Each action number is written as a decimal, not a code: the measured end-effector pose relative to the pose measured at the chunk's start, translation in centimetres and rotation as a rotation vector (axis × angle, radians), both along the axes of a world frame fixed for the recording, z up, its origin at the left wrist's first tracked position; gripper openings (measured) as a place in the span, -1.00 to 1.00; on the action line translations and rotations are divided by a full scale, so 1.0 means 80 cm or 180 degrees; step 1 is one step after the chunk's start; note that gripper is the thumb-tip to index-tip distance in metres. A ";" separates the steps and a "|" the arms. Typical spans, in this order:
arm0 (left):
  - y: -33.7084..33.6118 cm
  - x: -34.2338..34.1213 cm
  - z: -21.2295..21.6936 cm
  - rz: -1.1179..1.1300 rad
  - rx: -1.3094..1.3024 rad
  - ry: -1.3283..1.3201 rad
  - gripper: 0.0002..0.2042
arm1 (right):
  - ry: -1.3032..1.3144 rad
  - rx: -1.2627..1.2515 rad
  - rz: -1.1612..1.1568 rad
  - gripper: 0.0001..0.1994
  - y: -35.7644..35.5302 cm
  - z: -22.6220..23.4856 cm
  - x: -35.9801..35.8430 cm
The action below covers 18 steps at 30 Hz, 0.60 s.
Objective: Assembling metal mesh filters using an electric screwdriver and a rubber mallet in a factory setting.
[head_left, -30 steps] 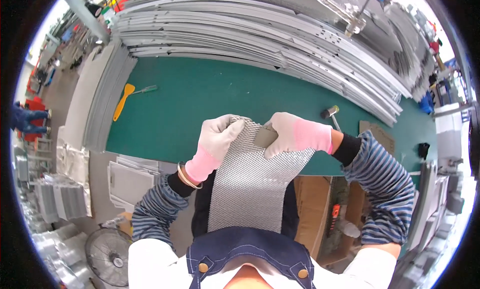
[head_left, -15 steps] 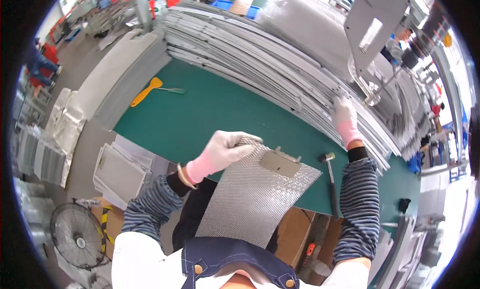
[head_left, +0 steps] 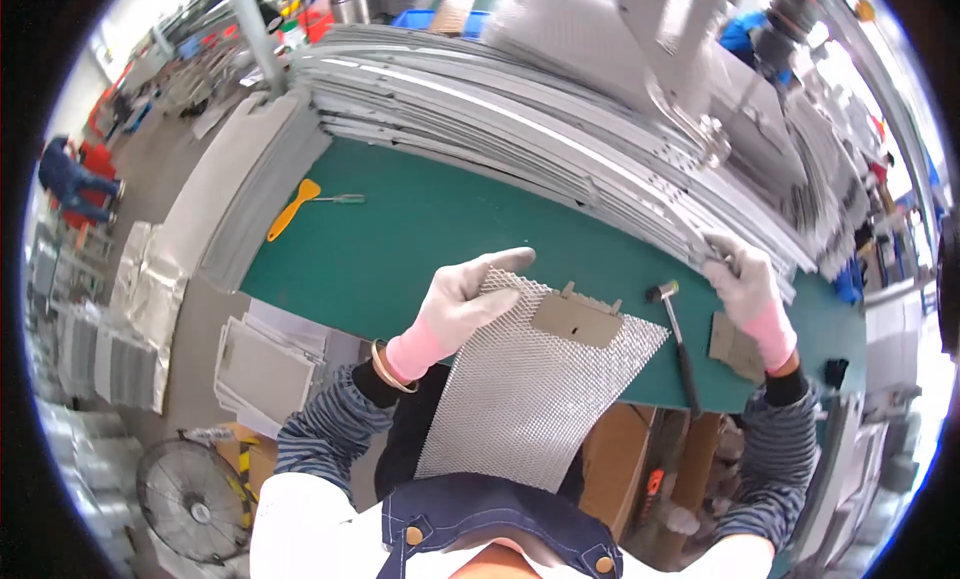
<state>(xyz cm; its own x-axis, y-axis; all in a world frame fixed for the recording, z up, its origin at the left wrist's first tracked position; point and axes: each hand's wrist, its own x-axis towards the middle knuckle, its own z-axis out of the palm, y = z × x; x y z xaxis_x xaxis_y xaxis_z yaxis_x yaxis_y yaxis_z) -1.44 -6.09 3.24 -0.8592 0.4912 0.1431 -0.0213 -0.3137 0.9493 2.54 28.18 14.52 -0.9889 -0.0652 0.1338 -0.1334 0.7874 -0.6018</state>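
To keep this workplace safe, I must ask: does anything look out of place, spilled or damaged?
Nothing looks spilled or plainly damaged. The hammer lies with its handle end at the front edge of the green table, where it might get knocked; the pale panels at lower left lie unevenly fanned, not squared.

Green tabletop (head_left: 420, 219), stacked grey strips (head_left: 480, 124), yellow tool (head_left: 292, 211), hammer (head_left: 681, 345)

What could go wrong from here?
The mesh might slip or bend, since only the left hand grips it, near one corner. The plate near its top edge could slide off if it is loose, which I can't tell; no hand is on it. The hammer may get knocked down, its handle reaching the table edge.
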 end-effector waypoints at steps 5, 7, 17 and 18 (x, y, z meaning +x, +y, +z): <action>0.012 0.010 0.012 -0.0163 0.0089 -0.0236 -0.53 | -0.1928 -0.1499 0.0036 -0.63 0.082 0.039 0.024; 0.014 0.010 0.011 -0.0083 -0.0034 -0.0158 -0.52 | -0.1654 -0.1365 0.0528 -0.68 0.053 0.030 0.014; 0.009 0.037 0.039 0.0160 0.0048 -0.0422 -0.66 | -0.0951 -0.0323 0.1817 -0.74 -0.123 0.027 -0.016; 0.005 0.039 0.038 0.0180 0.0086 -0.0429 -0.66 | -0.1004 -0.0223 0.1749 -0.74 -0.128 0.035 -0.011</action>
<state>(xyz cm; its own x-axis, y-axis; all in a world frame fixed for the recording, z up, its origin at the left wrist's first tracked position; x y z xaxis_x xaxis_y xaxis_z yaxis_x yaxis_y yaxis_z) 1.68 -5.72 6.32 -0.8977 0.4391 0.0371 -0.1296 -0.3434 0.9302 1.64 17.92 17.33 -0.8061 -0.5759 -0.1360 -0.3146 0.6118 -0.7258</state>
